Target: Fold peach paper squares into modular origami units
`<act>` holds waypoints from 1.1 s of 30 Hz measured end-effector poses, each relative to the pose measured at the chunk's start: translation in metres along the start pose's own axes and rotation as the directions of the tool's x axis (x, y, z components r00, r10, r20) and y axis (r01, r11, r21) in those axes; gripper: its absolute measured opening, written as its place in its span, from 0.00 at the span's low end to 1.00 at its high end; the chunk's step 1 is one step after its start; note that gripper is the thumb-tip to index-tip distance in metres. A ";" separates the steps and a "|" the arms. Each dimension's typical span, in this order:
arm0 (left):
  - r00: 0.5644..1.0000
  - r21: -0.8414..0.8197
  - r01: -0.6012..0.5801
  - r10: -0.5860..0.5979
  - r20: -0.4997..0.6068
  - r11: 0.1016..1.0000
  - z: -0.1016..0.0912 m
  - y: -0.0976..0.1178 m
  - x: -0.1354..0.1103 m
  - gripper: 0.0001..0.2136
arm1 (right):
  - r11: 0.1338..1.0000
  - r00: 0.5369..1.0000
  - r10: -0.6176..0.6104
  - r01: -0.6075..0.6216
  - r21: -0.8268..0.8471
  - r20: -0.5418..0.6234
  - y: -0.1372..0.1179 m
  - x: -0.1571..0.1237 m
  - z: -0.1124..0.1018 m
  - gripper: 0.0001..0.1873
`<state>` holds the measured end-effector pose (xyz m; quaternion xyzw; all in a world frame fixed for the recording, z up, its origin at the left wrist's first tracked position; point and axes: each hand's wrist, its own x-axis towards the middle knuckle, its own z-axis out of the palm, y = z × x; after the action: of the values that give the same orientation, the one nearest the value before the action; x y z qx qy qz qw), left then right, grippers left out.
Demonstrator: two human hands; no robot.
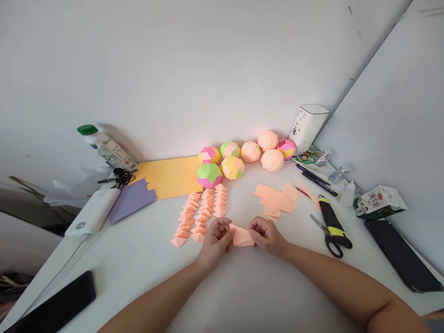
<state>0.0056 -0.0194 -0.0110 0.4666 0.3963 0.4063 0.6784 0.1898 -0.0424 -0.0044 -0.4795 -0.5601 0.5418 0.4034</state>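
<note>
A small piece of peach paper (242, 237) with a crease along it is stretched between my two hands, just above the white table. My left hand (217, 240) pinches its left end between thumb and fingers. The right end is pinched by my right hand (267, 236). Beyond my left hand stand rows of folded peach paper pieces (199, 215), set close against one another. Flat peach paper slips (276, 200) lie in a loose, overlapping pile beyond my right hand.
Several paper balls (232, 167) sit along the wall. Orange card (173, 175) and purple card (132, 202) lie left. Scissors (328, 236), a box cutter (333, 222), a milk carton (379, 202) and a phone (402, 254) are right. A bottle (109, 148) leans back left; a black phone (58, 303) lies front left.
</note>
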 end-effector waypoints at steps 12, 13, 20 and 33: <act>0.998 0.029 -0.032 0.030 0.056 0.999 0.000 -0.003 0.001 0.12 | 0.998 0.999 -0.036 0.035 0.042 0.025 0.004 0.001 0.000 0.06; 0.998 0.042 -0.028 0.025 0.063 0.999 0.000 -0.002 0.001 0.12 | 0.999 0.999 -0.038 0.038 0.028 0.027 0.006 0.002 0.000 0.06; 0.997 0.091 -0.033 0.026 0.076 0.995 0.002 -0.004 -0.001 0.13 | 0.999 0.999 -0.047 0.046 0.020 0.022 0.010 0.002 0.001 0.07; 1.000 0.142 -0.024 0.022 0.020 0.990 0.004 -0.006 0.000 0.15 | 1.000 1.000 -0.004 0.005 -0.013 0.021 0.008 0.002 0.000 0.09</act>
<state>0.0104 -0.0224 -0.0154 0.5219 0.4126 0.3805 0.6424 0.1896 -0.0405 -0.0128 -0.4753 -0.5690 0.5421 0.3955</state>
